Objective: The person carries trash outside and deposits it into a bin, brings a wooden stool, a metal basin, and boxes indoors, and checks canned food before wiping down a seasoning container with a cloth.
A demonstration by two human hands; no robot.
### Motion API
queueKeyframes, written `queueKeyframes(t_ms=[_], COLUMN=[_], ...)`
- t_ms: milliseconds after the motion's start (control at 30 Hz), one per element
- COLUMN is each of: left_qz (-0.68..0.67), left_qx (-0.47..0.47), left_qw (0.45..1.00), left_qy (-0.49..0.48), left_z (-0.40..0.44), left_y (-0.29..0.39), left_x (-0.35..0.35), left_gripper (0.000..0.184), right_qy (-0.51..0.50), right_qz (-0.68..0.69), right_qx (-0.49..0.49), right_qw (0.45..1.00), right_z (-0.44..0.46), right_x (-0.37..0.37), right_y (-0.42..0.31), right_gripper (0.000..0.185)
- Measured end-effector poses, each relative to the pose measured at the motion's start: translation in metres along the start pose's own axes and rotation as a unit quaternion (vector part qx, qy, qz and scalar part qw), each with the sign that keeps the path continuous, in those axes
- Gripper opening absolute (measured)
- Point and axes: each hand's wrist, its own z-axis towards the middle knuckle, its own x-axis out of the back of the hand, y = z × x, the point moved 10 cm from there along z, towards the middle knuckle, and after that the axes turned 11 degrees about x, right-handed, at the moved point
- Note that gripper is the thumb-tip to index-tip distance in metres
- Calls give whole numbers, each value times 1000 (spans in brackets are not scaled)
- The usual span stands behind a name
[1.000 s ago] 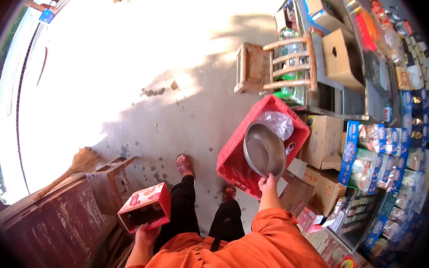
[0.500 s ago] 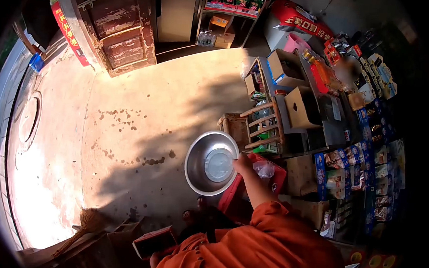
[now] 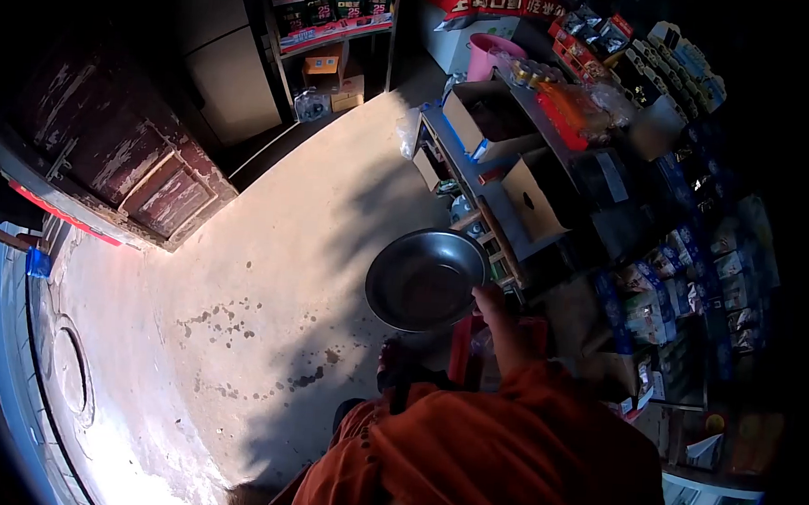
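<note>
My right hand (image 3: 488, 304) is closed on the rim of a round metal basin (image 3: 424, 280), at the basin's right side. The basin is held out in front of my body, with its hollow inside facing up toward me and nothing seen in it. Below and behind it is a red crate (image 3: 536, 336), partly covered by my forearm. A wooden chair (image 3: 500, 244) stands just beyond the basin, mostly hidden by it. My left hand is out of sight, below the orange clothing at the bottom of the view.
To the right, a counter (image 3: 470, 171) bears open cardboard boxes (image 3: 530, 192) and packets. Hanging snack packets (image 3: 653, 314) line the far right. A worn wooden door (image 3: 142, 158) stands at the left. At the back are a goods rack (image 3: 334, 33) and a pink bucket (image 3: 483, 57). Wet spots mark the concrete floor (image 3: 264, 281).
The view has swung to the right. The basin has moved up and right with my right hand and looks darker. The red box near my left hand has gone out of view.
</note>
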Motion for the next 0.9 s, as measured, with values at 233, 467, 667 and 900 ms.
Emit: queueKeyframes(t_ms=[233, 467, 667, 900], left_qz=[19, 5, 82, 586], left_qx=[19, 34, -44, -279], left_qw=[997, 976, 940, 721], left_qy=[-66, -217, -328, -243], left_z=[55, 138, 168, 154], left_y=[62, 144, 280, 436], left_x=[-164, -351, -554, -769], left_gripper=[10, 13, 27, 10], right_qy=[70, 73, 44, 42], right_qz=[373, 571, 564, 525], right_qx=[-28, -165, -122, -117], right_qw=[925, 801, 816, 842], right_z=[82, 166, 214, 264], right_x=[13, -42, -53, -84], right_y=[-51, -73, -102, -163], right_gripper=[27, 25, 33, 41])
